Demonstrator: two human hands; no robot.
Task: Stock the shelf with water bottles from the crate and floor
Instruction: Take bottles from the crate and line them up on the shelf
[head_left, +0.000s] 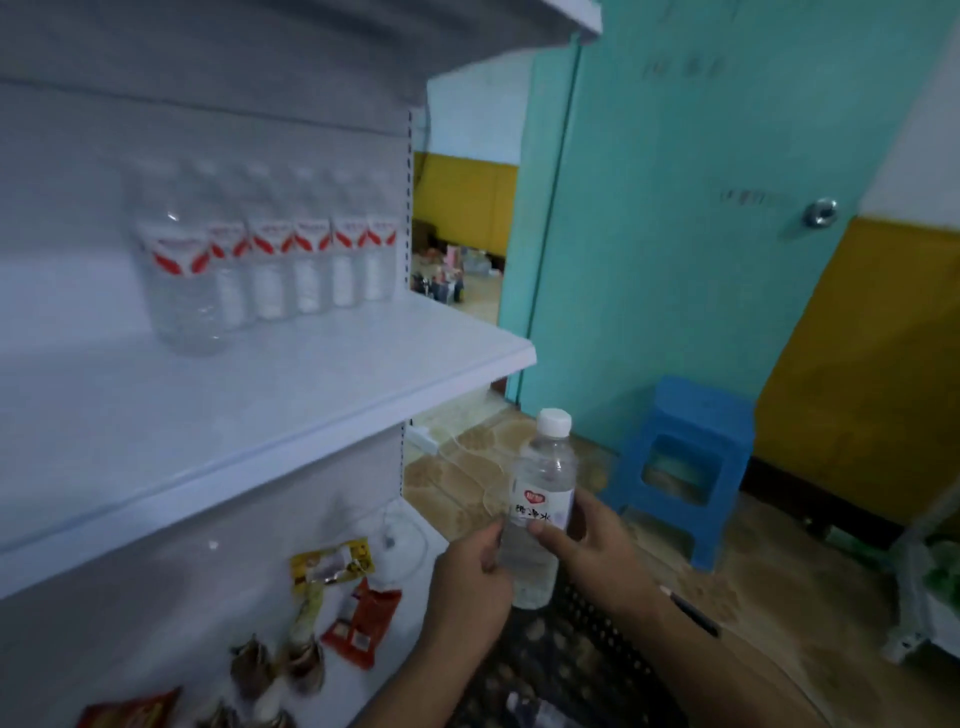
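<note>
Both hands hold one water bottle (540, 506) in front of the shelf unit, lower than the white shelf (291, 410) and to the right of its front corner, above the floor. The bottle stands almost upright, with its white cap (554, 422) at the top and its white label facing the camera. The left hand (470, 577) grips the lower part of the bottle from the left side, with its fingers curled on it. The right hand (589, 530) grips it from the right, and its thumb lies across the label. On the white shelf there is a row of bottles (270, 260) with red and white labels; I can count six of them, standing upright and close together, near the back right part of the shelf. The nearest one, at the left end of the row, looks the biggest. The picture is blurred there, so I cannot tell if more bottles stand behind them. On the lower shelf (171, 613) lie several snack packets (358, 618): one yellow, one red near it, and one more red at the bottom edge, with some darker small packets between them. One blue plastic stool (685, 462) stands on the floor near the teal door (675, 208). Under the forearms there is a dark crate (576, 639) with a grid pattern.
</note>
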